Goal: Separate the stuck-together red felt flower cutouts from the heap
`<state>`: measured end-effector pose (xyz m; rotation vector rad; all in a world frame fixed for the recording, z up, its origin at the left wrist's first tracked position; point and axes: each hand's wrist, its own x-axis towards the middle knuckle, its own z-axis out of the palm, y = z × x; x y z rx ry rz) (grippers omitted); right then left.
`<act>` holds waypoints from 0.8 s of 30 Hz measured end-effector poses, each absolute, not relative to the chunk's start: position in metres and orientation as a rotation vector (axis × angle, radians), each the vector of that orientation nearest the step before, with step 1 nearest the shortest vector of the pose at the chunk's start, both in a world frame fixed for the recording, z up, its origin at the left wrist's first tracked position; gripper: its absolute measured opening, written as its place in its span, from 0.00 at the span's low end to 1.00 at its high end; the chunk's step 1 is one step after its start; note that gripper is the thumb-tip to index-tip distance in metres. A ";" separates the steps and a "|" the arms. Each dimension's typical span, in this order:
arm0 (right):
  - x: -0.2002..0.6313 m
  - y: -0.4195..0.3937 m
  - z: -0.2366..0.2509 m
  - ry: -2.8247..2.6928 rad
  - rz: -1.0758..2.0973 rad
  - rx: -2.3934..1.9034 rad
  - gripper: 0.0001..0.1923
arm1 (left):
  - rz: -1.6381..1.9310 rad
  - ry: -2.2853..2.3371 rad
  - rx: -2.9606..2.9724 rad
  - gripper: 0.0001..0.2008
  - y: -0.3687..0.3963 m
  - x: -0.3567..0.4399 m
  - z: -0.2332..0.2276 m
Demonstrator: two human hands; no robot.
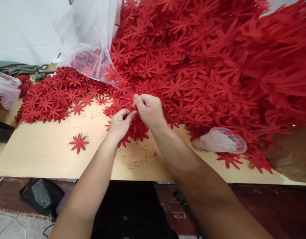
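Note:
My left hand (121,123) is closed, thumb and fingertips pinched together at the front edge of a big pile of red eight-petalled flower cutouts (175,87). Just above and to its right, my right hand (151,109) also pinches with thumb and forefinger. A red flower cutout seems to be between the two sets of fingertips, though its outline blends into the red pile behind. On the pale tabletop (43,149), left of my forearms, one single red flower (78,143) lies flat.
A second heap of darker red flowers (45,103) spreads at the left. Behind it a clear plastic bag (88,36) stands against the pile. To the right lies a clear plastic cup (220,140) on its side, near a brown box (292,154). A black bag (42,196) is below the table.

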<state>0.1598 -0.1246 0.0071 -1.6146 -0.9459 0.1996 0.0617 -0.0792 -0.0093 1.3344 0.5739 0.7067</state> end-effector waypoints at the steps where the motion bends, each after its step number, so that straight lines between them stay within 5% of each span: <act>1: 0.162 -0.124 0.007 -0.938 0.191 -1.609 0.24 | 0.696 0.562 1.328 0.13 -0.080 0.062 -0.008; 6: 0.187 -0.115 -0.005 -0.813 0.211 -1.457 0.21 | 0.700 0.502 1.186 0.03 -0.080 0.060 -0.008; 18: 0.167 -0.136 0.012 -1.068 0.610 -1.463 0.14 | 0.743 0.638 1.253 0.19 -0.074 0.061 -0.020; 24: 0.171 -0.127 0.005 -0.966 0.560 -1.423 0.07 | 0.766 0.596 1.140 0.14 -0.076 0.062 -0.018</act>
